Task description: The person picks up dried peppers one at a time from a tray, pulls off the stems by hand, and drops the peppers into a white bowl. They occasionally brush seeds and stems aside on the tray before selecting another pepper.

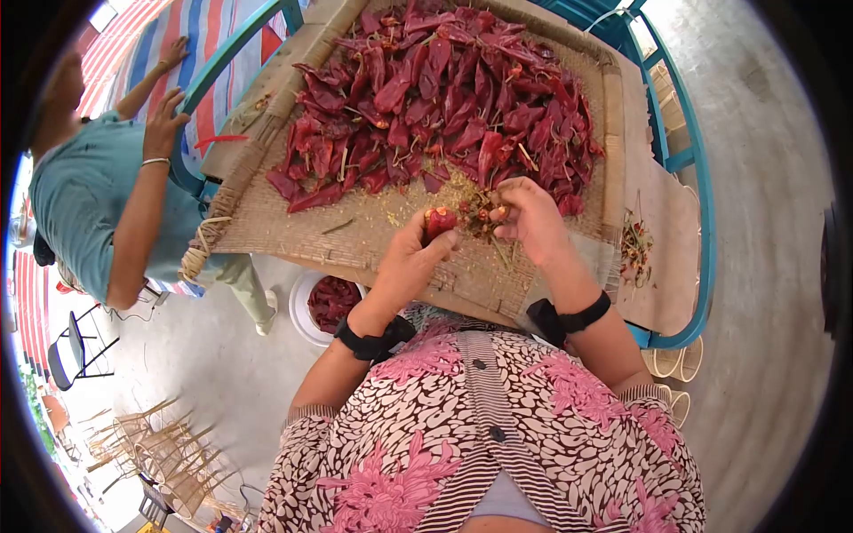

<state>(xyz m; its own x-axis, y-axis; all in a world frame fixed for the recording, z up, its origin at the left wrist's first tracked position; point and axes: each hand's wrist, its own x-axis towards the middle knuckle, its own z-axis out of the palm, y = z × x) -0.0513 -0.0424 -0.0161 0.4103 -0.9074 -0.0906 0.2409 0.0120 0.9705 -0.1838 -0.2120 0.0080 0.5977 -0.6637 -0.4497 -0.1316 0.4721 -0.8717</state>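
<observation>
My left hand (pixel 413 259) is closed around a dried red chili pepper (pixel 439 224). The pepper's broken end faces up, showing a pale orange rim. Just right of it, my right hand (pixel 533 218) has its thumb and fingers curled together; a small orange bit shows at the fingertips, too small to name for certain. Beneath that hand lies a small heap of pepper stems and caps (pixel 478 216), with yellow seeds (pixel 409 202) scattered around. Both hands are over the near part of a woven mat (pixel 293 226). A large pile of dried red chili peppers (pixel 444 98) covers its far part.
Below the mat's near edge, a white bucket (pixel 302 306) on the floor holds red pepper pieces. More stems (pixel 635 249) lie right of the mat. A teal metal frame (pixel 702 222) surrounds the work surface. At left stands another person in a teal shirt (pixel 89 195).
</observation>
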